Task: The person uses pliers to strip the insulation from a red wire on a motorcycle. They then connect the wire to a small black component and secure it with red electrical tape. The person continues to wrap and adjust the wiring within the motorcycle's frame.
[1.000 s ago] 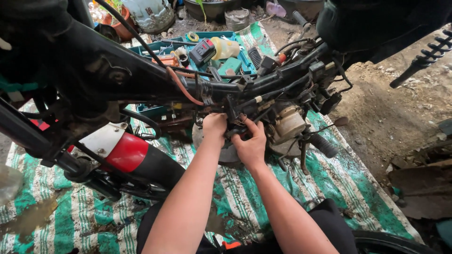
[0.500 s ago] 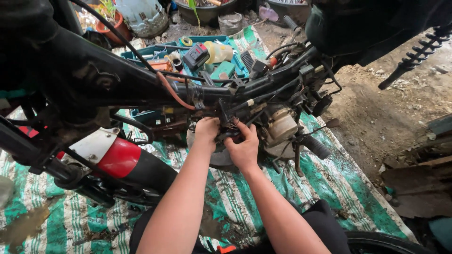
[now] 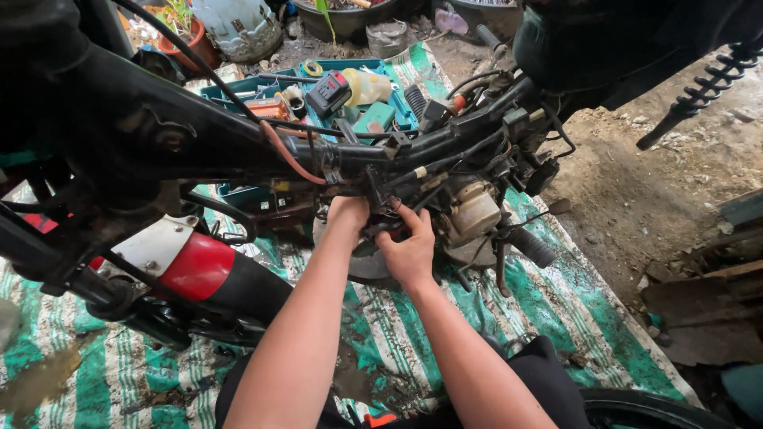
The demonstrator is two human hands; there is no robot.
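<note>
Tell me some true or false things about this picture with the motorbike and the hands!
1. Both hands, the left hand and the right hand, reach into the motorbike engine. True.
2. The motorbike stands on a plain blue carpet. False: a green and white striped tarp lies under it.
3. A teal tool tray full of bits sits behind the frame. True.
4. The shiny part near the left arm is yellow. False: the red and white panel is there.

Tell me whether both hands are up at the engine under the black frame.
Yes: the left hand and right hand both reach into the engine beneath the frame.
</note>
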